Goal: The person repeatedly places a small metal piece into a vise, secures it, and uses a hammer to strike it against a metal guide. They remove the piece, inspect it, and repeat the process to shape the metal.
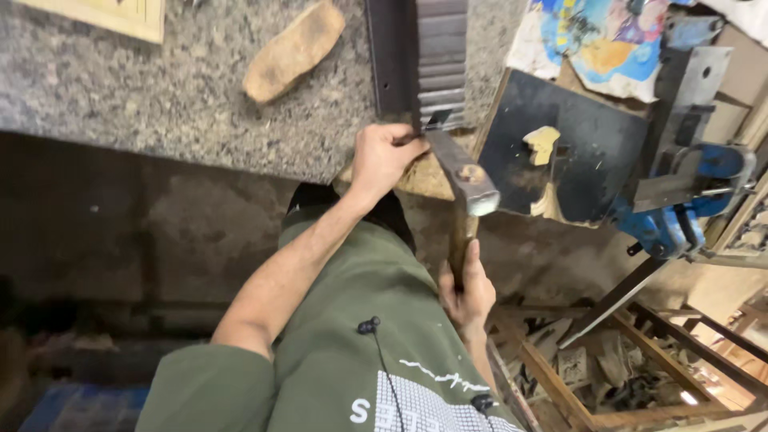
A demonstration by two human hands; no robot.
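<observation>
My right hand (466, 292) grips the wooden handle of a hammer (464, 172), whose steel head is raised near the counter edge. My left hand (384, 156) presses down at the near end of a dark ribbed metal strip (420, 56) lying on the speckled granite counter (160, 96). The fingers pinch something small against a wooden block there; I cannot make out what it is. The hammer head hangs just right of my left hand.
A tan oblong stone (292, 50) lies on the counter. A black metal plate (552, 152) and a blue bench vise (680, 192) stand to the right. Metal frames and wood scraps (640, 368) clutter the floor at lower right. A pale board (112, 16) lies at the upper left.
</observation>
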